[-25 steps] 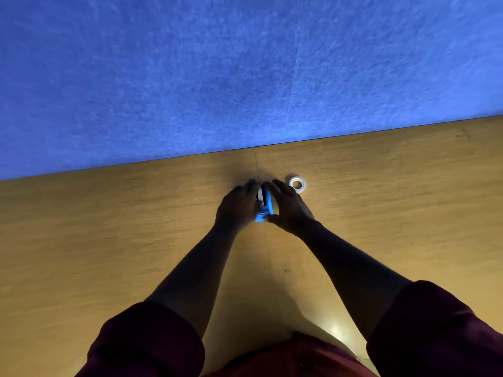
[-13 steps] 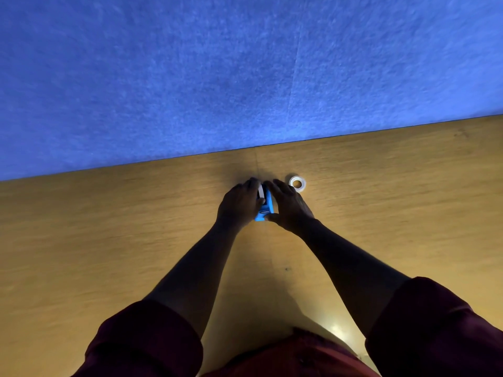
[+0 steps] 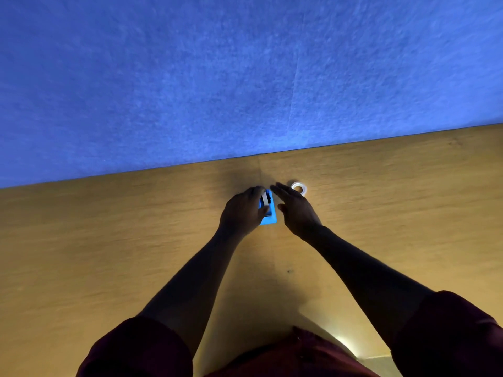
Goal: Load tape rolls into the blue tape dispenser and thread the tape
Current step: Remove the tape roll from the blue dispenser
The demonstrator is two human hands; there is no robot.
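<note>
Both arms reach straight forward over the desk, forearms bare, dark red sleeves pushed up near the elbows. The left hand (image 3: 243,212) curls knuckles-up, fingers and thumb closed in a grip. The right hand (image 3: 295,209) hovers just beside it, fingers extended and loosely spread, holding nothing.
</note>
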